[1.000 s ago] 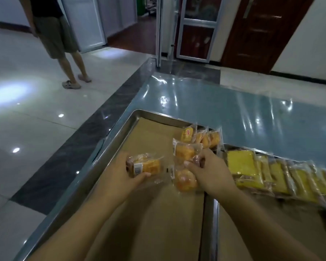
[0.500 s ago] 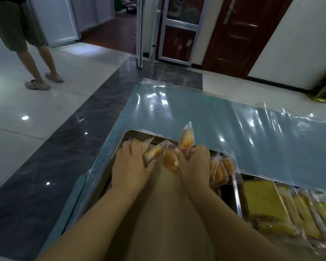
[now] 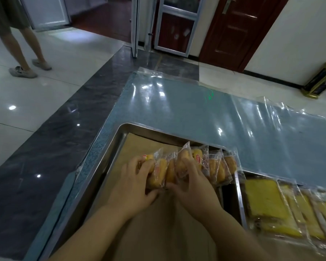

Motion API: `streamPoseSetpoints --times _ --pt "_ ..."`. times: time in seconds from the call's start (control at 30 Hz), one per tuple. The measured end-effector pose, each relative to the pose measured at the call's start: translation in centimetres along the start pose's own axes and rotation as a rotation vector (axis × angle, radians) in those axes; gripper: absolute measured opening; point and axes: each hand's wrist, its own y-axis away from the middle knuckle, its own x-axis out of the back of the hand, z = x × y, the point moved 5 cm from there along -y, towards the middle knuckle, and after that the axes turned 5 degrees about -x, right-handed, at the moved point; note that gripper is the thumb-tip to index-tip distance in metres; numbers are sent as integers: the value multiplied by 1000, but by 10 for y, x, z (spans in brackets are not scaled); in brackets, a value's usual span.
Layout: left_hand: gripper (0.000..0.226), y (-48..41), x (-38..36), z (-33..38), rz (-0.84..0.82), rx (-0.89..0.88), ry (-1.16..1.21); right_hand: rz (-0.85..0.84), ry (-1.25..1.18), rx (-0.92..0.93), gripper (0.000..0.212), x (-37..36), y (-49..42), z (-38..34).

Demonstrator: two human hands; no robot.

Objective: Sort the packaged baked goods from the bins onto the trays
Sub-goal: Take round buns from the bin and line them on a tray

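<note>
A metal tray (image 3: 109,153) lined with brown paper lies in front of me. A row of small round cakes in clear wrappers (image 3: 217,166) leans along its far right edge. My left hand (image 3: 134,183) grips the leftmost wrapped cake (image 3: 157,173) of that row. My right hand (image 3: 193,187) grips the wrapped cakes beside it (image 3: 182,162), fingers curled over them. Both hands press the packs together against the row. A second tray (image 3: 240,196) to the right holds yellow sliced cakes in wrappers (image 3: 265,202).
The trays sit on a blue table (image 3: 186,112) covered with clear plastic film. A person's legs (image 3: 24,48) stand on the tiled floor at the far left. Doors and a dark gold-trimmed stand (image 3: 322,80) are at the back.
Both hands have carried the wrapped cakes from the tray's middle to its far right edge and now hold them against the standing row. The view has tilted and shifted.
</note>
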Motion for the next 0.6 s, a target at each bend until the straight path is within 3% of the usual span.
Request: streamPoseSetpoints --times 0.1,0.17,0.33,0.6 --pt "72 -4 1 0 -22 21 21 -102 121 23 75 -3 10 8" --pt "69 -11 -2 2 -35 28 23 -18 220 35 63 2 7 10" --pt "66 -41 -9 3 -19 68 18 77 131 -61 31 2 -16 5" --pt "71 -70 -6 -2 -102 68 -51 61 140 -128 37 8 -36 -3"
